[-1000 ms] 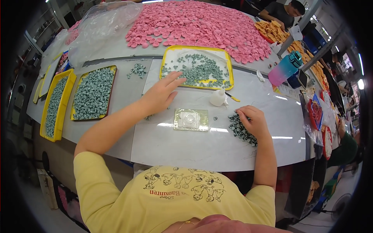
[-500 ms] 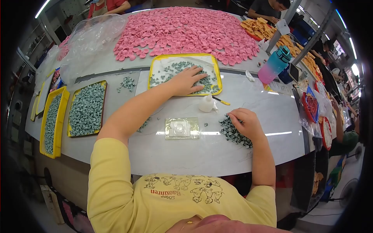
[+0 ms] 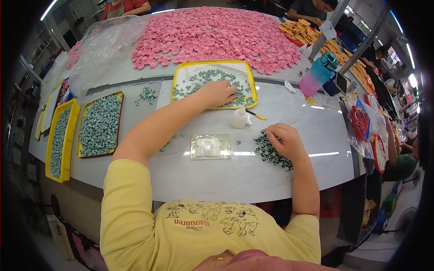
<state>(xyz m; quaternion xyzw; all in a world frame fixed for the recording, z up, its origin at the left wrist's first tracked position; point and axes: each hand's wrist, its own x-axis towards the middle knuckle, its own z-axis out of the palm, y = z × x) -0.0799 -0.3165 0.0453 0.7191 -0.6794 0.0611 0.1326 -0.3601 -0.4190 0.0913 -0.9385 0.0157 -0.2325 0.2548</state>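
Left hand in the yellow tray, right hand on the near pile of small grey-green pieces

The left hand (image 3: 220, 92) lies palm down in the yellow-rimmed tray (image 3: 178, 81) at the far middle of the tabletop (image 3: 253, 174), fingers curled over loose pieces; what its grip holds I cannot tell. The right hand (image 3: 285, 141) rests on a small pile of pieces (image 3: 267, 151) near right, fingertips pinched among them. Gathering goes best with a light, raking pinch, since the pieces look small, knobbly and matte. A clear glossy plastic mould (image 3: 210, 147) lies between the hands; a soft white cap-like lump (image 3: 238, 119) sits just beyond it.
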